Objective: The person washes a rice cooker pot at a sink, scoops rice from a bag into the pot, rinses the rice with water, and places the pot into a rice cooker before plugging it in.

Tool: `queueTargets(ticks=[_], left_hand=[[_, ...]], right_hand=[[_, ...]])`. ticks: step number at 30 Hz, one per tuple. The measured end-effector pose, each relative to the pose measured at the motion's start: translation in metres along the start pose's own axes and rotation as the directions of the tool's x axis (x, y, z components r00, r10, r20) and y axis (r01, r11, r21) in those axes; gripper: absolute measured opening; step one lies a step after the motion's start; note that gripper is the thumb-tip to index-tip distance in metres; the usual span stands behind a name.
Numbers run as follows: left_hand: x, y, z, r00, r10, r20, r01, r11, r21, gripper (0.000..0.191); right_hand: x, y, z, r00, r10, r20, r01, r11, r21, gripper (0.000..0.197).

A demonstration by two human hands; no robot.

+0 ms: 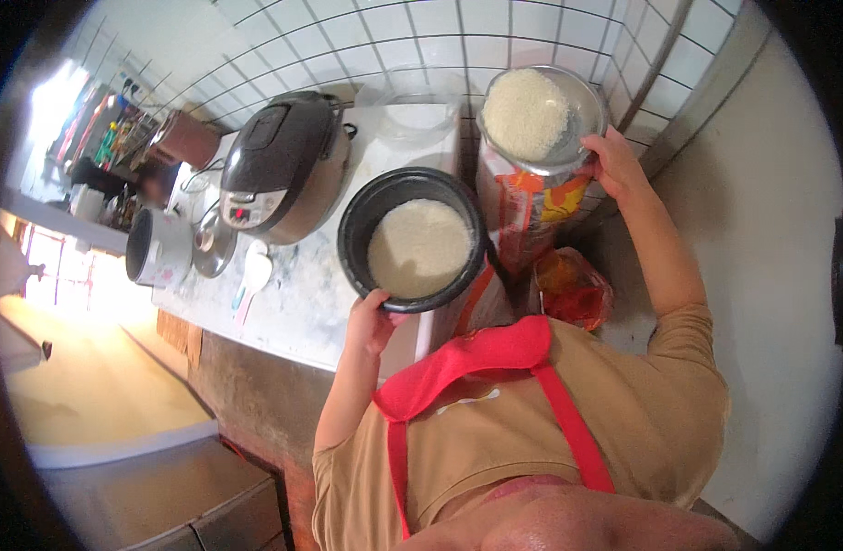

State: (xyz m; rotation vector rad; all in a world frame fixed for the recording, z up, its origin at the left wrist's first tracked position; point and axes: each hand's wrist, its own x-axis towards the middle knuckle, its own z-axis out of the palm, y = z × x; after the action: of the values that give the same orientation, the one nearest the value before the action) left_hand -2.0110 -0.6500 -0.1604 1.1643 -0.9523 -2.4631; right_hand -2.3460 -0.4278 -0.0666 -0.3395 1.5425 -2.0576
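My left hand (373,325) grips the near rim of a black inner cooking pot (352,237). White uncooked rice (421,248) covers the pot's bottom. My right hand (613,164) holds the right rim of a round metal bowl (586,103), thumb over the edge. Inside the bowl, a heap of rice (528,113) lies to the left, leaving bare metal on the right. Just under the bowl stands a tall printed plastic sack (524,213); whether the bowl rests on it I cannot tell.
A black-lidded rice cooker (283,165) with a red light stands on the white counter (304,296). Left of it are white plastic spoons (256,272), a metal lid (214,244) and a tipped white pot (166,248). A red plastic bag (576,289) sits below the sack. Tiled wall (428,27) stands behind.
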Motion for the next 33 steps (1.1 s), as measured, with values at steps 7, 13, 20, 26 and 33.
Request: queueTargets(ticks=[7,13,20,26,33], left_hand=[[0.003,-0.002,-0.001,0.999,0.006,0.043,-0.005,1.000,-0.026,0.027],[0.002,0.000,0.000,0.996,-0.011,0.092,0.013,1.000,-0.024,0.028],[0.005,0.000,0.000,0.997,-0.017,0.080,0.018,1.000,-0.015,0.027],[0.004,-0.003,-0.002,0.999,-0.002,0.045,0.003,1.000,-0.023,0.025],[0.000,-0.003,-0.001,1.000,0.028,0.001,-0.028,0.999,0.024,0.026]], right_hand=[[-0.020,0.028,0.083,0.988,0.090,0.129,0.003,0.809,-0.588,0.050],[-0.035,0.062,0.122,0.769,-0.269,0.580,0.639,0.343,-0.689,0.054],[-0.024,0.053,0.107,0.624,-0.504,0.597,0.726,0.092,-0.681,0.043],[0.029,-0.001,0.019,0.606,-0.792,0.074,0.437,0.253,-0.863,0.049],[0.128,0.028,-0.029,0.942,-0.335,0.011,-0.012,-0.069,-0.998,0.028]])
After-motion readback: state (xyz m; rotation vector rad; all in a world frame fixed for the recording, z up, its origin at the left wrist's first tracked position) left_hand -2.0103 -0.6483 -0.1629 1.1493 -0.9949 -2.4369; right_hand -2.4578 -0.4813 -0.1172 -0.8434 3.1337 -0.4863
